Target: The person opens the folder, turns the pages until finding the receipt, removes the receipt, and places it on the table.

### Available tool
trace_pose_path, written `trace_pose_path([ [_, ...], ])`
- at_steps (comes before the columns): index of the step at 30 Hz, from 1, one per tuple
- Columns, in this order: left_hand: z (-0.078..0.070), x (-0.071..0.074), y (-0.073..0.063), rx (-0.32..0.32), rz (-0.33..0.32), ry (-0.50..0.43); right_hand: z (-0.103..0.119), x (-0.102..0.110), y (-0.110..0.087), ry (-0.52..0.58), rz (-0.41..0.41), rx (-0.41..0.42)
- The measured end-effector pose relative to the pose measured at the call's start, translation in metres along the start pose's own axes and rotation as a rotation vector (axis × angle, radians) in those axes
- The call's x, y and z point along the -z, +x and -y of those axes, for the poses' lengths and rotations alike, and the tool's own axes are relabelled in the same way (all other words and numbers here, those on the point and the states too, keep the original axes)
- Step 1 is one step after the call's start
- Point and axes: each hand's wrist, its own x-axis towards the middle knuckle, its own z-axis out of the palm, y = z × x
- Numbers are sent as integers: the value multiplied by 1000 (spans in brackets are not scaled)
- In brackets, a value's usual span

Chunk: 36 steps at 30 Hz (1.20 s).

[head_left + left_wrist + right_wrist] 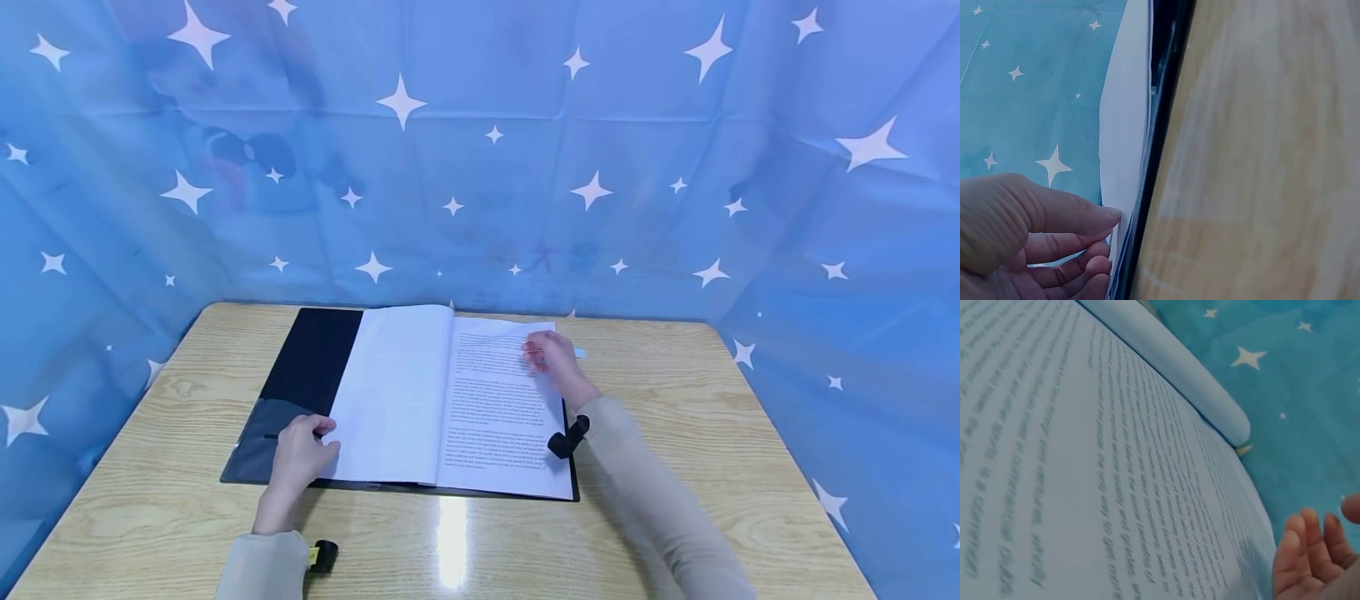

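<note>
An open book or document folder with printed white pages [495, 417] lies on the table. At the lower left of its left page [390, 392], my left hand [300, 454] pinches the page edge. In the left wrist view, the thumb and bent fingers [1063, 215] meet at the edge of the sheets [1125, 125]. Over the upper right of the right page is my right hand [557, 360], fingers loosely curled. The right wrist view shows its fingers [1307, 556] beside the page edge, nothing visible between them. A light blue tab [580, 352] shows just right of this hand.
A black cover flap [318, 354] with a dark grey pocket [255, 454] extends left of the pages. The wooden table [720, 450] surrounds the book, and a blue star-patterned curtain [480, 183] hangs behind it. Both wrists carry small black cameras.
</note>
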Motion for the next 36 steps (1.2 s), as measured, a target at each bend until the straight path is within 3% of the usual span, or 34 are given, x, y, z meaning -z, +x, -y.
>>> trace_pose_path([
  [7, 1, 0, 0, 8, 7, -7, 4, 9, 12, -91, -114, 0],
  [15, 2, -1, 0, 14, 2, -11, 9, 20, 26, -95, -193, -9],
  [36, 3, -1, 1, 10, 2, -22, 12, 34, 41, -181, -167, -49],
])
